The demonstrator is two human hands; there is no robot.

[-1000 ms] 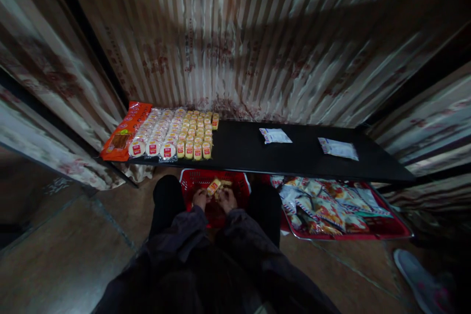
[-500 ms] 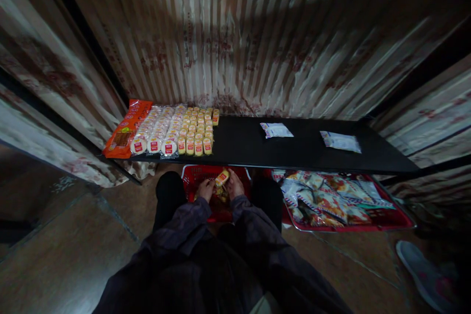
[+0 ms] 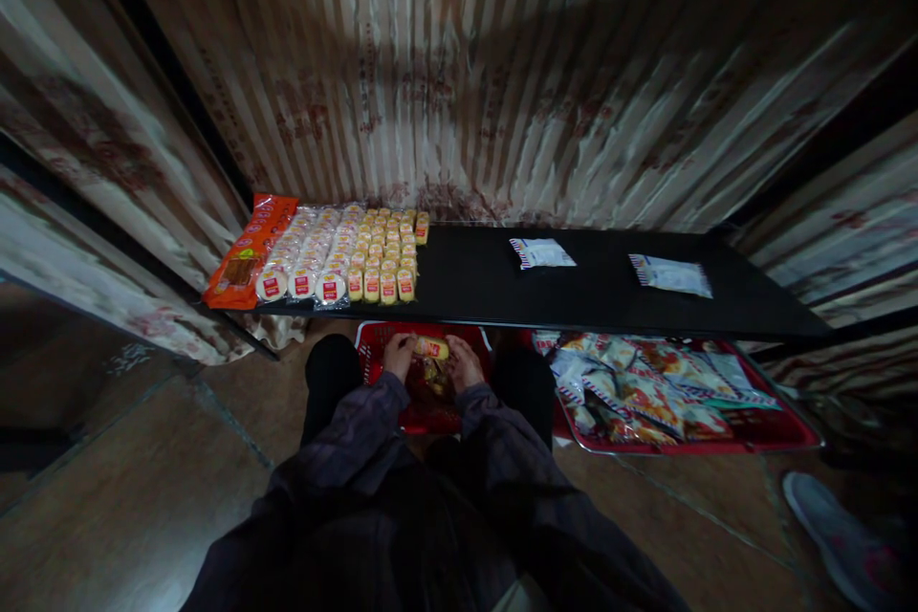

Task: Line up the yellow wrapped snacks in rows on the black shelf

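A small yellow pack (image 3: 431, 347) lies crosswise between both hands: the left hand (image 3: 398, 357) grips its end at 9 o'clock and the right hand (image 3: 465, 366) its end at 3 o'clock, fingers closed on it as far as the dim light shows. They hold it over a red basket (image 3: 369, 344) set on the floor between the person's knees. At 12 o'clock, just above, runs a black table (image 3: 574, 296). Toward 11 o'clock on it stand rows of yellow packs (image 3: 387, 258), then round packs (image 3: 305, 258), then an orange bag (image 3: 248, 253). Toward 1 and 2 o'clock lie two white sachets (image 3: 541, 252) (image 3: 670, 274), well apart. At 3 o'clock, under the table, a red tray (image 3: 781, 435) holds snack bags (image 3: 631, 382). A shoe (image 3: 824, 535) shows at 4 o'clock.
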